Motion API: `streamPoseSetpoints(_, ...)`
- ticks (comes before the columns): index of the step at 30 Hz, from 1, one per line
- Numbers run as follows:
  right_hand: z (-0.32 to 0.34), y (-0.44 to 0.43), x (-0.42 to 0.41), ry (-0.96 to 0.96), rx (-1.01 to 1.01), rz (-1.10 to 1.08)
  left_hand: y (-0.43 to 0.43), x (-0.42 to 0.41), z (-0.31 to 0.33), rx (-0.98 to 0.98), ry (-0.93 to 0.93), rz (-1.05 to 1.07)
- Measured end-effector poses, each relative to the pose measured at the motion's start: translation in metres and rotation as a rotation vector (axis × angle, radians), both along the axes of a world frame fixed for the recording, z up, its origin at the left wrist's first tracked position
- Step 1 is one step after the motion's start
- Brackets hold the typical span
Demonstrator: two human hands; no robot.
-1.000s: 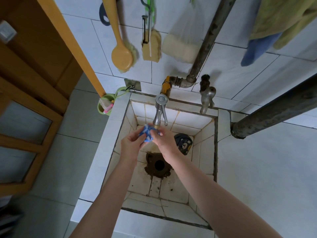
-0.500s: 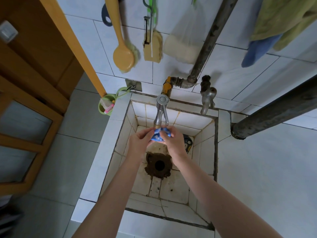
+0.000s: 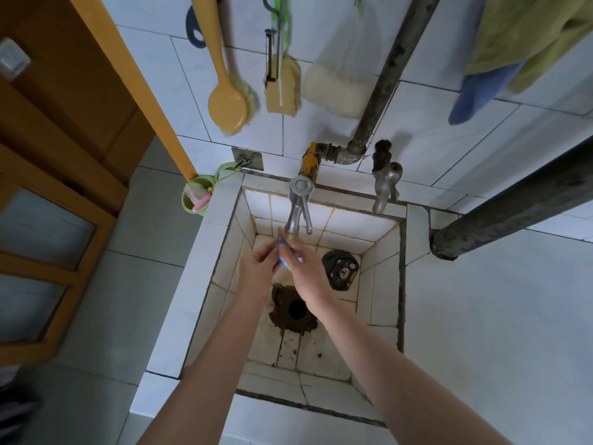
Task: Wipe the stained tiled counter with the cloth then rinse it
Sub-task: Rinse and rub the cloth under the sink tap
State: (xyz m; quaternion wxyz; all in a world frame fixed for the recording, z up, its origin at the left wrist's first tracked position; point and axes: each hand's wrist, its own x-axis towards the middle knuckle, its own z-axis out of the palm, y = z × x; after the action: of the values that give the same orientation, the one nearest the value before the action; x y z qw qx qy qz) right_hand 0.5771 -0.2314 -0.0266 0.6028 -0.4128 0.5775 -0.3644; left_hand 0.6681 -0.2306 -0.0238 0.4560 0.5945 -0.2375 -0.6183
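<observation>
Both hands are inside the tiled sink [image 3: 205, 252], directly under the spout of the chrome tap [image 3: 298, 203]. The small blue cloth [image 3: 283, 250] is bunched up between them, and only a little part of it shows. The left hand [image 3: 256, 268] pinches the cloth from the left side with its fingers [image 3: 264, 252]. The right hand [image 3: 305, 274] has its fingers curled over the cloth from the right, so both hands are grasping it. The top of the cloth is just beside the end of the spout (whether water runs from it, I cannot tell).

Below the hands, on the stained bottom of the sink, is the dark, dirty drain hole [image 3: 295, 311]. To the right of the hands, a black round piece with a bear face [image 3: 341, 269] lies in the back right corner of the sink. The white tiled table [image 3: 497, 332] spreads to the right of the sink.

A second, older tap [image 3: 385, 187] stands on the wall behind the sink, beside a rusty pipe [image 3: 385, 75]. On the wall above hang a yellow brush [image 3: 226, 104], a sponge [image 3: 282, 88], a green towel [image 3: 529, 36] and a blue rag [image 3: 478, 94]. A green cup [image 3: 195, 200] hangs at the left back corner of the sink, near a wooden door [image 3: 64, 139].
</observation>
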Motion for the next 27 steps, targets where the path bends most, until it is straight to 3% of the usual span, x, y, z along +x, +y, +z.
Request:
streamPoseSetpoints(5, -0.007, -0.016, 0.002, 0.168, 0.002, 0.015, 0.007, 0.007, -0.003, -0.009, -0.126, -0.019)
streamPoseSetpoints(9, -0.008, -0.023, 0.001, 0.268, -0.008, -0.053, 0.006, 0.01, 0.0, 0.029, -0.113, -0.021)
streamPoseSetpoints(14, -0.006, -0.011, 0.002, 0.096, 0.021, 0.032, 0.002, 0.012, -0.001, 0.003, -0.217, 0.077)
streamPoseSetpoints(17, -0.006, -0.008, 0.003, 0.05, 0.03, 0.087, 0.003, 0.01, -0.005, 0.013, -0.289, 0.008)
streamPoseSetpoints(22, -0.006, -0.02, -0.002, 0.348, -0.047, 0.168, 0.008, 0.009, -0.006, 0.034, -0.316, -0.07)
streamPoseSetpoints(27, -0.003, -0.025, -0.005, 0.272, 0.028, 0.0, 0.004, 0.012, 0.0, 0.046, -0.229, -0.019)
